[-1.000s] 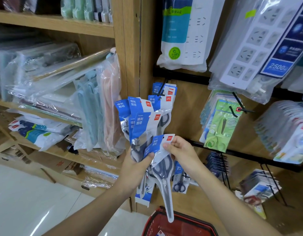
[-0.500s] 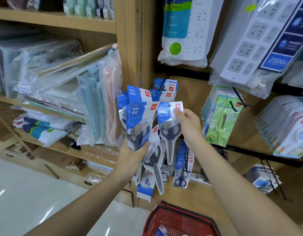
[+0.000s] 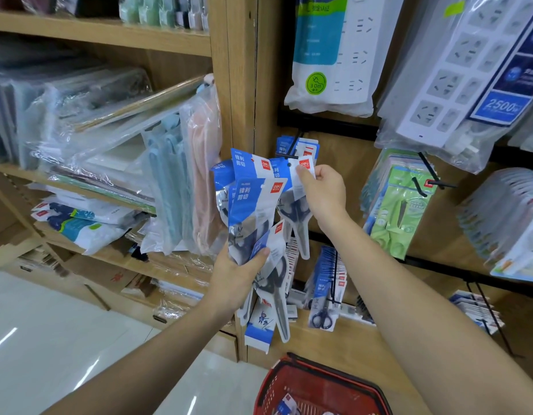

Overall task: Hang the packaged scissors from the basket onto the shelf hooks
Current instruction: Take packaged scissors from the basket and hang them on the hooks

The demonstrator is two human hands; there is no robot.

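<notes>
My left hand (image 3: 238,274) grips a fanned bunch of blue-and-white scissors packs (image 3: 253,205) in front of the wooden shelf post. My right hand (image 3: 322,193) pinches the top corner of one scissors pack (image 3: 295,205) and holds its hang hole at the tip of a black shelf hook (image 3: 296,143). A few of the same packs (image 3: 307,148) hang on that hook behind it. The red basket (image 3: 313,384) sits low in the view, with a pack (image 3: 286,407) showing inside.
Power strips in bags (image 3: 334,55) hang above the hook. Green packs (image 3: 399,211) hang to the right, and small scissors packs (image 3: 326,295) hang on lower hooks. Wrapped stationery (image 3: 109,139) fills the wooden shelves on the left.
My right hand has pulled one pack out of the bunch and raised it to the hook. My left hand has lifted the bunch slightly.
</notes>
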